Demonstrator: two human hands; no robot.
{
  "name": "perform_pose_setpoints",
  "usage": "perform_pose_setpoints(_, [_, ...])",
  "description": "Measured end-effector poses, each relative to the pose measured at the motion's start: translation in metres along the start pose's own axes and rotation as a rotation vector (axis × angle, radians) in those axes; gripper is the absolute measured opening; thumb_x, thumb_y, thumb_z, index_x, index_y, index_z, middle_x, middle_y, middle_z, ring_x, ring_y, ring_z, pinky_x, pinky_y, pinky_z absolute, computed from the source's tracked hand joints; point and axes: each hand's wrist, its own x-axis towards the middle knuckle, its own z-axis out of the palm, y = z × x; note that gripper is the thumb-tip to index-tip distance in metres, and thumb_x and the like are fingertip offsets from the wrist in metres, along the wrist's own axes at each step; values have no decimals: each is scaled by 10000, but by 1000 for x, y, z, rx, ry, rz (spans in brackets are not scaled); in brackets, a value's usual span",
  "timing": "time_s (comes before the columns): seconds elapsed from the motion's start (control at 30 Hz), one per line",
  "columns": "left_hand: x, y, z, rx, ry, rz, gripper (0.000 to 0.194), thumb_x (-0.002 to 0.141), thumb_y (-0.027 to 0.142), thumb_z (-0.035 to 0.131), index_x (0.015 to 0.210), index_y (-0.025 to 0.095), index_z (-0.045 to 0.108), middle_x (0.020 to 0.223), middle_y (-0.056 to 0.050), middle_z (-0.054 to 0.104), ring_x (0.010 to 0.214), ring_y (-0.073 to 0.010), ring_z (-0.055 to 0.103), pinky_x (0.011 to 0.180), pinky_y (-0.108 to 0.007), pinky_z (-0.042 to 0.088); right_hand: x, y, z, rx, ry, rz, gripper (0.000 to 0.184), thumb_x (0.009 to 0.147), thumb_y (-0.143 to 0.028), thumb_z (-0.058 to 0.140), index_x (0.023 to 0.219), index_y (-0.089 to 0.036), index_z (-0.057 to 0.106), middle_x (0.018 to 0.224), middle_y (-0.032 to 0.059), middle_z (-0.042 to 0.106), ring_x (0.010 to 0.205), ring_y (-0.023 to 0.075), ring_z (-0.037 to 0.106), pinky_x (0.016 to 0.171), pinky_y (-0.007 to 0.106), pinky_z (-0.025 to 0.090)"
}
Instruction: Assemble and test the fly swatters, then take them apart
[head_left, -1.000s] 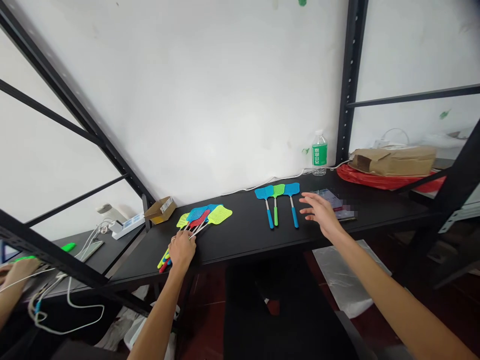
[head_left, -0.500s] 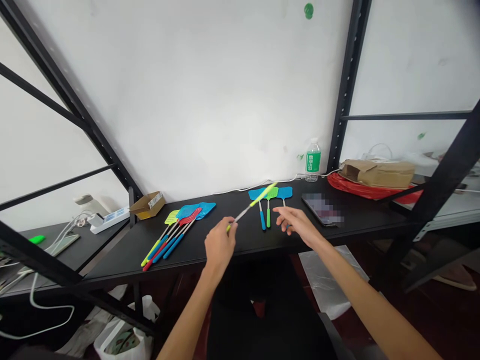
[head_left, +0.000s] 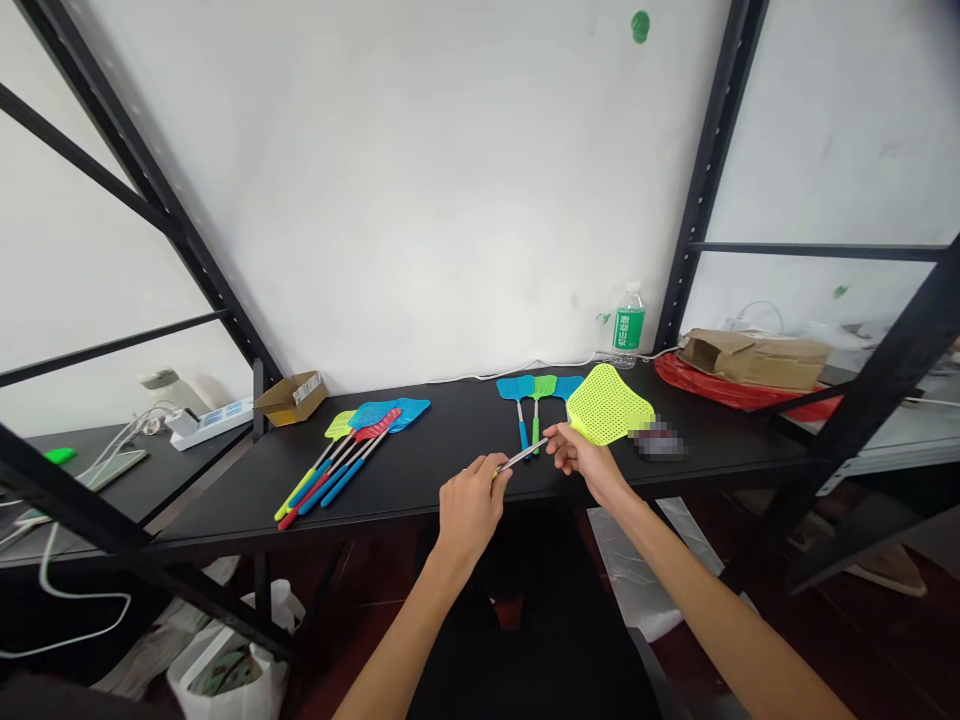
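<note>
A yellow fly swatter (head_left: 606, 405) is held above the black shelf's front edge, its perforated head out to the right. My left hand (head_left: 472, 498) is closed round its handle. At the upper shaft, near the head, the fingers of my right hand (head_left: 583, 460) pinch the metal rod. Behind them, a blue fly swatter (head_left: 515, 387), a green fly swatter (head_left: 544, 385) and another blue one (head_left: 568, 386) lie side by side, the last partly hidden. To the left lies a fanned pile of several swatters (head_left: 375, 412) in yellow, blue and red.
A small cardboard box (head_left: 291, 398) and a white power strip (head_left: 212, 424) are at the left. At the right are a water bottle (head_left: 628, 327), a partly covered phone (head_left: 660, 442) and a brown carton (head_left: 754, 360) on red plastic. Black metal posts (head_left: 712, 170) frame the shelf.
The yellow swatter has swung from pointing up to lying rightward, its face now showing. My left hand has moved right, and my right hand has gone from open to gripping the rod.
</note>
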Motion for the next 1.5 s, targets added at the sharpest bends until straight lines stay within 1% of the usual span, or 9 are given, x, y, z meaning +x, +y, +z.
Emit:
perform_pose_setpoints(0.2, [-12, -18, -3, -68, 61, -50, 280, 994, 367, 411, 1078, 264, 658, 937, -32, 711, 758, -173, 648, 630, -246, 381, 3, -10, -13, -367, -133, 36, 309, 849, -435, 575, 926, -179, 730, 694, 30, 688, 470, 100, 535, 399, 189, 362])
perform_pose_setpoints(0.27, [-15, -22, -8, -123, 82, -64, 271, 988, 366, 417, 1058, 254, 653, 875, -23, 697, 714, -166, 623, 636, -249, 383, 2, -17, -15, -378, -166, 72, 324, 863, -433, 565, 991, -178, 719, 692, 38, 701, 468, 104, 544, 403, 188, 370])
perform_pose_setpoints(0.47, [-16, -9, -23, -406, 56, -97, 261, 978, 405, 431, 1025, 230, 618, 726, 13, 627, 590, -136, 533, 576, -238, 360, -15, -18, 11, -117, -250, 161, 234, 860, -387, 572, 968, -188, 632, 824, 76, 748, 528, 130, 593, 428, 206, 393])
perform_pose_setpoints(0.7, [-22, 9, -20, -558, -16, -85, 241, 959, 389, 461, 994, 219, 629, 698, 17, 631, 574, -127, 520, 570, -239, 356, -24, -8, 33, 316, -218, 295, 154, 859, -343, 555, 927, -213, 604, 1093, 106, 734, 738, 186, 682, 498, 250, 443])
perform_pose_setpoints(0.83, [-24, 12, -19, -593, -39, -93, 245, 960, 398, 463, 1000, 217, 624, 705, 14, 641, 574, -128, 519, 560, -240, 352, -23, -8, 34, 305, -120, 281, 222, 895, -422, 524, 943, -224, 612, 1033, 103, 745, 732, 203, 684, 513, 277, 466])
perform_pose_setpoints(0.97, [-26, 19, -21, -643, -61, -96, 258, 960, 410, 463, 994, 214, 627, 707, 7, 649, 587, -134, 539, 564, -237, 360, -24, -10, 37, 349, -15, 200, 188, 848, -430, 639, 890, -248, 617, 1000, 65, 741, 838, 218, 699, 625, 318, 541])
perform_pose_setpoints(1.13, [-28, 27, -22, -692, -86, -94, 258, 970, 395, 443, 999, 208, 619, 712, 4, 657, 529, -114, 497, 521, -230, 341, -33, -16, 43, 467, -52, 114, 164, 849, -431, 681, 935, -300, 632, 1210, -1, 700, 1117, 242, 654, 851, 386, 573])
perform_pose_setpoints(1.37, [-29, 29, -21, -752, -153, -120, 279, 992, 415, 402, 1012, 216, 596, 729, 12, 635, 502, -102, 487, 486, -222, 340, -37, -21, 45, 516, -3, 114, 229, 872, -494, 646, 1023, -323, 655, 1309, -21, 652, 1147, 240, 641, 897, 393, 567])
perform_pose_setpoints(1.5, [-30, 31, -21, -782, -161, -119, 285, 996, 420, 394, 997, 214, 591, 726, 11, 634, 496, -96, 480, 479, -218, 342, -39, -24, 46, 544, 6, 114, 165, 855, -444, 692, 923, -301, 647, 1261, -19, 680, 1087, 216, 672, 880, 349, 565])
